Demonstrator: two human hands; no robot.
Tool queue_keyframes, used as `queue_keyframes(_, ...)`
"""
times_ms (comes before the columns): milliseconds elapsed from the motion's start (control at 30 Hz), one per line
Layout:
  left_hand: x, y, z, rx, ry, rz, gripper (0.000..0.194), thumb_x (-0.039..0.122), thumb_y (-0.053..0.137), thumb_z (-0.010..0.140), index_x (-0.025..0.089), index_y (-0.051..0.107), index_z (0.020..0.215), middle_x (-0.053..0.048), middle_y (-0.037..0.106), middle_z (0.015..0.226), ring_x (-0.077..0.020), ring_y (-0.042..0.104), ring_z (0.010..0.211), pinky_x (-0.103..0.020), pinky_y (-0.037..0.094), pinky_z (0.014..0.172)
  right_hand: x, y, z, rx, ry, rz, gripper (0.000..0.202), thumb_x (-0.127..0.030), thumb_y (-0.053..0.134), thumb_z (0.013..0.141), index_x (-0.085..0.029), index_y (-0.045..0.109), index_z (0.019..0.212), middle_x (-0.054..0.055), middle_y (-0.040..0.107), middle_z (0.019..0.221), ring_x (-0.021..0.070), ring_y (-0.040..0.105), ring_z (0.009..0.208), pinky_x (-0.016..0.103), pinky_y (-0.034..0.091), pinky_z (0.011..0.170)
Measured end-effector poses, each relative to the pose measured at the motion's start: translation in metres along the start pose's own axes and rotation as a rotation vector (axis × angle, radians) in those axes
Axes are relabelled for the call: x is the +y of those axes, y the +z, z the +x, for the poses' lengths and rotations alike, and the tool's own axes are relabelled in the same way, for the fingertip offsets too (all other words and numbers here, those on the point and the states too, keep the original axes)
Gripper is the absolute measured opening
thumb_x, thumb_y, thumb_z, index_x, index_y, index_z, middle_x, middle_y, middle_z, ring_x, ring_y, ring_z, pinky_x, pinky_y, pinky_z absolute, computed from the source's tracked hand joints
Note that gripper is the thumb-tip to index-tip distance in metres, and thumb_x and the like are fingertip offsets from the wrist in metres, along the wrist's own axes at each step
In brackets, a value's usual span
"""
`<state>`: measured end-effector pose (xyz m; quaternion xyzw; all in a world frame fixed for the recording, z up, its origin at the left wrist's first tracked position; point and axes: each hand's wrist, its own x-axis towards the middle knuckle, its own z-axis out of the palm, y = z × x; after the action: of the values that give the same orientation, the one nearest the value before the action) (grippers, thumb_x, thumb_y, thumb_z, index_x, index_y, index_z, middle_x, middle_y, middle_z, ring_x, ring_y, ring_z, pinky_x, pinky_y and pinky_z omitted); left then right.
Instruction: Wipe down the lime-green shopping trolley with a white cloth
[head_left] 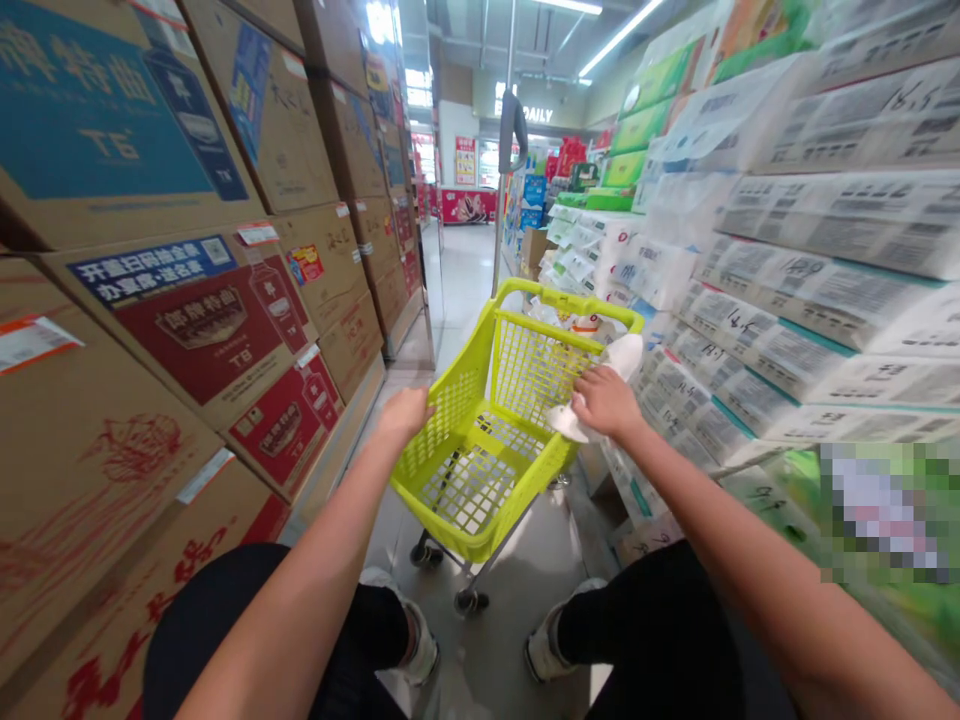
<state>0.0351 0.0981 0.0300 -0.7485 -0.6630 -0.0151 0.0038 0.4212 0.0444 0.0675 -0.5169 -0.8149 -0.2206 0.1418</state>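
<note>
A yellow-green shopping cart (472,540) stands between my legs and the aisle ahead, its basket showing only the slatted floor. My left hand (409,412) is closed on the cart's left rim. On the right rim, my right hand (604,400) is closed round a white cloth (624,355), which hangs out above and below the fingers and lies against the cart's edge. The cart's handle bar is at its far end, away from me.
Stacked cardboard boxes (225,320) line the left side. Packs of paper tissue (795,290) are piled along the right. Ahead, a glass door with a grey handle (513,130) stands beside the aisle floor (469,260). My shoes are near the cart's wheels.
</note>
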Motion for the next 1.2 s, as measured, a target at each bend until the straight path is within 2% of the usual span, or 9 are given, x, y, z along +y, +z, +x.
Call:
queue_keyframes(67,0.006,0.003,0.002,0.03,-0.018,-0.013,0.041,0.045,0.046,0.091,0.016,0.061,0.117,-0.017,0.069,0.112,-0.0269,0.066,0.105,-0.033,0.051,0.086,0.013,0.0,0.013,-0.026,0.028,-0.033,0.028,-0.034,0.045,0.091,-0.017,0.064,0.08,0.011,0.062,0.086,0.0257,0.047,0.092,0.039,0.03,0.093)
queue_keyframes(133,0.013,0.006,0.003,0.065,-0.041,-0.025,0.04,0.042,0.043,0.093,0.015,0.061,0.117,-0.018,0.068,0.111,-0.0285,0.067,0.103,-0.036,0.051,0.084,0.001,0.002,0.016,-0.044,0.037,0.001,0.027,-0.032,0.045,0.091,-0.017,0.064,0.079,0.01,0.062,0.084,0.0249,0.048,0.091,0.039,0.031,0.094)
queue_keyframes(400,0.03,0.014,0.011,0.139,-0.093,-0.072,0.038,0.032,0.038,0.094,0.01,0.061,0.114,-0.022,0.068,0.106,-0.0329,0.068,0.099,-0.042,0.052,0.081,-0.179,-0.013,-0.054,-0.015,-0.035,0.423,0.018,-0.03,0.05,0.089,-0.019,0.064,0.09,0.007,0.063,0.094,0.0228,0.047,0.089,0.039,0.034,0.089)
queue_keyframes(500,0.028,0.015,0.011,0.158,-0.084,-0.076,0.038,0.034,0.04,0.093,0.01,0.061,0.114,-0.022,0.068,0.107,-0.0344,0.067,0.1,-0.043,0.052,0.081,-0.214,-0.021,-0.065,-0.005,0.023,0.412,0.02,-0.031,0.049,0.09,-0.018,0.064,0.093,0.008,0.062,0.091,0.0237,0.047,0.09,0.039,0.034,0.089)
queue_keyframes(633,0.023,0.013,0.013,0.161,-0.067,-0.077,0.038,0.036,0.044,0.092,0.01,0.063,0.112,-0.022,0.069,0.104,-0.0353,0.068,0.099,-0.044,0.053,0.081,-0.193,-0.018,-0.05,-0.057,0.0,0.341,0.028,-0.041,0.049,0.093,-0.019,0.066,0.092,0.007,0.063,0.087,0.0235,0.05,0.088,0.038,0.035,0.087)
queue_keyframes(867,0.018,0.007,0.021,0.124,-0.033,-0.08,0.037,0.038,0.052,0.089,0.012,0.065,0.111,-0.022,0.07,0.105,-0.0331,0.068,0.101,-0.04,0.053,0.083,-0.078,0.005,0.015,-0.188,0.071,0.189,0.038,-0.039,0.04,0.098,-0.018,0.072,0.099,0.008,0.071,0.093,0.0223,0.058,0.094,0.035,0.033,0.091)
queue_keyframes(967,0.023,0.007,0.022,0.121,-0.054,-0.075,0.036,0.037,0.051,0.09,0.012,0.065,0.111,-0.022,0.07,0.107,-0.0322,0.068,0.101,-0.039,0.053,0.084,-0.052,0.013,0.036,-0.22,0.119,0.146,0.037,-0.039,0.044,0.096,-0.018,0.074,0.101,0.009,0.073,0.098,0.0238,0.06,0.099,0.035,0.032,0.094)
queue_keyframes(1067,0.03,0.007,0.021,0.123,-0.091,-0.07,0.037,0.035,0.047,0.091,0.01,0.064,0.113,-0.023,0.069,0.106,-0.0334,0.068,0.101,-0.041,0.053,0.082,-0.059,0.012,0.038,-0.236,0.093,0.166,0.038,-0.041,0.044,0.096,-0.019,0.076,0.096,0.009,0.074,0.093,0.0236,0.061,0.096,0.035,0.032,0.093)
queue_keyframes(1200,0.034,0.005,0.018,0.129,-0.168,-0.073,0.038,0.033,0.047,0.09,0.009,0.062,0.116,-0.024,0.07,0.103,-0.0337,0.069,0.099,-0.042,0.053,0.08,-0.11,-0.003,0.013,-0.253,-0.012,0.262,0.037,-0.042,0.045,0.094,-0.021,0.075,0.088,0.006,0.074,0.084,0.0203,0.062,0.084,0.034,0.034,0.086)
